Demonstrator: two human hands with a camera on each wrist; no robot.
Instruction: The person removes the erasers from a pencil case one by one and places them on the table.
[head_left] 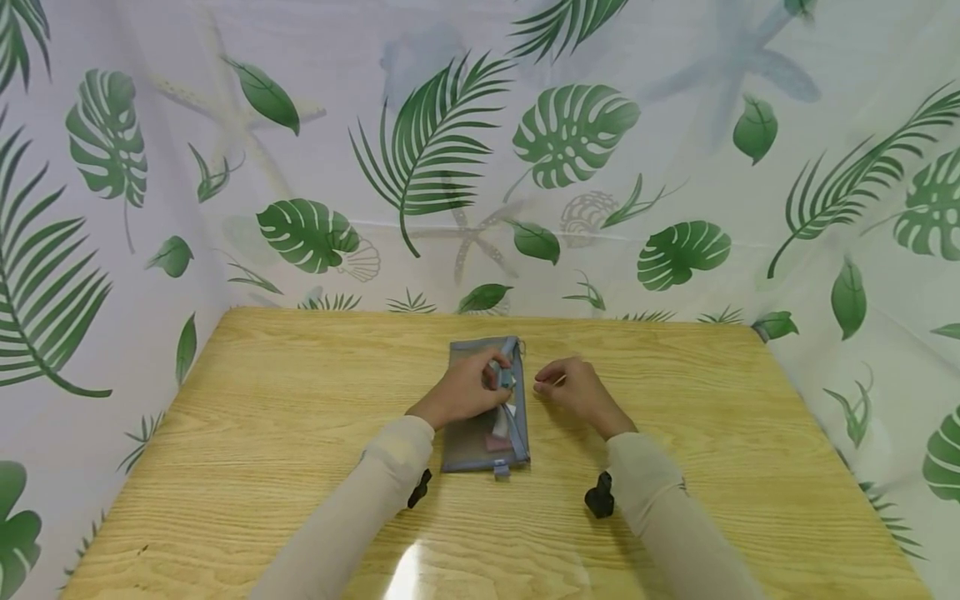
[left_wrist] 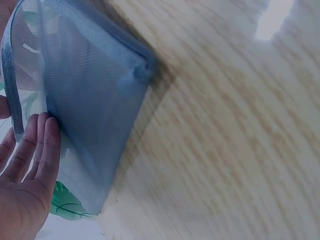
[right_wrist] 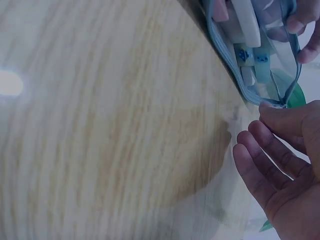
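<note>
A blue-grey mesh zip pouch lies on the table with its long opening towards the right. My left hand reaches over it and grips the edge of the opening, holding that side up; in the left wrist view its fingers lie against the mesh. Inside the parted opening sit a white bar, a pink piece and small pale blocks with blue print. Just right of the pouch, my right hand hovers with loosely bent fingers, its thumb close to the pouch's end corner in the right wrist view.
The wooden table stretches out on both sides of the pouch. A white cloth printed with green leaves hangs behind and beside it. Dark wrist-worn devices show below both wrists.
</note>
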